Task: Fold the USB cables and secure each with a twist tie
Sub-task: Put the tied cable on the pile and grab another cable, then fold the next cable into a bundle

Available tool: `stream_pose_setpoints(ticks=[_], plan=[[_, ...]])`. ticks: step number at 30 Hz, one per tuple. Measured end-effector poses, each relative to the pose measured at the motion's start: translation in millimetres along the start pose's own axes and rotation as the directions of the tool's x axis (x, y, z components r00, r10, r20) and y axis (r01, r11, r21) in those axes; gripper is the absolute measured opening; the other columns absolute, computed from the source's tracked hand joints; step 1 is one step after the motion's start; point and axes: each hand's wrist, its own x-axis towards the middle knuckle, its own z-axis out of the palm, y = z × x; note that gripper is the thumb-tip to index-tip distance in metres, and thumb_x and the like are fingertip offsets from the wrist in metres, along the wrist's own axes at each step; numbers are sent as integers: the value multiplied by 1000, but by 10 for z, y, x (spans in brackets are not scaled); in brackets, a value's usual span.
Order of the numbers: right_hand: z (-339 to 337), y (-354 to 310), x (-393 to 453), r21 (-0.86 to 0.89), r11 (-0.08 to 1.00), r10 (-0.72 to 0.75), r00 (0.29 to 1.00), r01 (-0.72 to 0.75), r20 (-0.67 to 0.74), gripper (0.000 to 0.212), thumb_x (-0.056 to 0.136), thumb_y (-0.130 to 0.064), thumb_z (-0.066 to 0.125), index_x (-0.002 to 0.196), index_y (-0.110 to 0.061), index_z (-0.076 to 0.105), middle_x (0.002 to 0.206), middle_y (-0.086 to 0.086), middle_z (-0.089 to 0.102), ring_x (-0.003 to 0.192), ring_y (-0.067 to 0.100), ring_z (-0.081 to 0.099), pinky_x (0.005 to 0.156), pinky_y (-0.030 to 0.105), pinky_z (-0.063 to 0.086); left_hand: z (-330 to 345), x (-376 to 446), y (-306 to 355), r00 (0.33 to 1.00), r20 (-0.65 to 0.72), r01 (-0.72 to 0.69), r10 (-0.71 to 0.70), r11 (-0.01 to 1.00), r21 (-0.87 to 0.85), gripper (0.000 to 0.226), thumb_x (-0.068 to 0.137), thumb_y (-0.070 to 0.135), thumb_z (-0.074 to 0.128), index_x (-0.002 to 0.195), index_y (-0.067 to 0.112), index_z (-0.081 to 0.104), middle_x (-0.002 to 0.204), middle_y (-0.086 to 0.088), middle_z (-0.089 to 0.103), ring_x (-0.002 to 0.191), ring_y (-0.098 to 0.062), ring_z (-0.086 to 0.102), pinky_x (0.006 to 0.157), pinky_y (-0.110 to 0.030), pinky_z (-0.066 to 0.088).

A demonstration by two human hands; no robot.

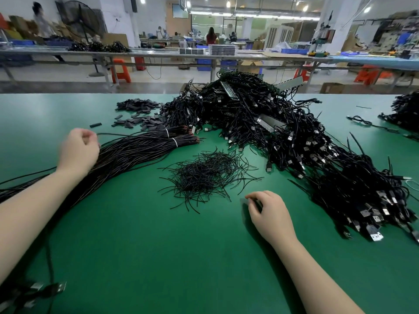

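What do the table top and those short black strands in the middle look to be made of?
Table top: seems a green rubbery or vinyl mat, smooth with a soft sheen from overhead lights. Short black strands: probably plastic-coated wire twist ties, thin and matt, holding slight kinks; a metal core cannot be seen.

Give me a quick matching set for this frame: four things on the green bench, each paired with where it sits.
Things:
1. twist tie pile
2. bundled straight cables
3. USB cable heap
4. small black sleeves

Places:
A. far left of the mat, beyond the bundle
B. under the left hand
C. centre, just ahead of the right hand
D. right side, running from the far edge toward the near right

Pairs: 1-C, 2-B, 3-D, 4-A
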Motion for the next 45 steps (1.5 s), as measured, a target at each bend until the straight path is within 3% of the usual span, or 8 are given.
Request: stream_pose_setpoints(ticks=[8, 18, 21, 26, 32, 35, 40, 45], plan=[[-19, -49, -26, 11, 1000, 0, 999, 0, -32, 20, 93, -15, 57, 108, -18, 69, 105, -3, 66, 106, 18, 56, 82, 24, 40, -561, 223, 526, 889, -450, -29, -87, 969, -244, 44, 79, 63, 21, 96, 37, 51, 68, 21, 55, 75, -1, 59, 83, -33, 44], [-259, -1871, 217, 442, 796, -516, 845, 413, 141, 81, 90, -20, 67, 154, -16, 18, 159, -5, 21, 120, 27, 57, 104, 40, 44, -435, -1012, 697, 765, -61, -644, 641, 760, -84, 16, 95, 42, 45, 104, 38, 58, 92, 42, 58, 67, -2, 56, 61, -28, 44], [-393, -2327, 376, 281, 796, -602, 752, 537, 267, 37, 94, -33, 61, 123, -10, 61, 111, 9, 67, 96, 24, 63, 86, 37, 50, -524, -1130, 589, 793, -30, -600, 608, 772, -209, 13, 93, 46, 45, 101, 45, 55, 92, 23, 63, 66, -9, 57, 64, -30, 45], [-1021, -2424, 725, -82, 745, -661, 749, 662, 43, 26, 99, -41, 47, 93, -21, 63, 93, -10, 50, 76, 2, 48, 67, 11, 44, -793, -1098, -29, 751, 270, -581, 603, 797, -166, 32, 97, 62, 32, 101, 44, 58, 76, 8, 62, 52, -1, 53, 51, -12, 40], [-1848, -1871, 827, -91, 886, -459, 837, 454, -296, 18, 100, -37, 47, 90, -26, 59, 83, -8, 51, 71, 4, 45, 58, 6, 29, -1036, -1024, -781, 834, 482, -236, 268, 964, -127, 47, 92, 69, 42, 91, 29, 67, 59, 2, 60, 49, -9, 56, 43, -14, 41], [-1968, -1325, 623, -297, 924, -344, 864, 241, -368, 32, 99, -38, 45, 93, -14, 64, 89, 4, 47, 85, 28, 49, 76, 34, 39, -993, -961, -565, 827, 508, -95, 239, 951, -293, 43, 89, 62, 57, 99, 23, 70, 56, 4, 54, 47, -14, 52, 48, -13, 42], [-1808, -573, -137, -608, 791, -84, 972, -69, -220, 35, 96, -36, 43, 75, -14, 58, 71, 3, 41, 71, 35, 58, 70, 43, 39, -646, -810, 241, 869, 486, 307, 88, 675, -671, 47, 43, 54, 92, 73, 21, 76, 54, 9, 55, 42, -3, 48, 41, -15, 41], [-1451, -264, -779, -745, 667, 200, 968, -21, 152, 27, 94, -37, 42, 70, -24, 47, 63, -3, 44, 63, 26, 63, 59, 33, 29, -286, -772, 1207, 746, 666, 652, -13, 223, -725, 22, 67, 40, 82, 58, 26, 69, 58, 11, 58, 49, 1, 52, 51, -15, 44]])
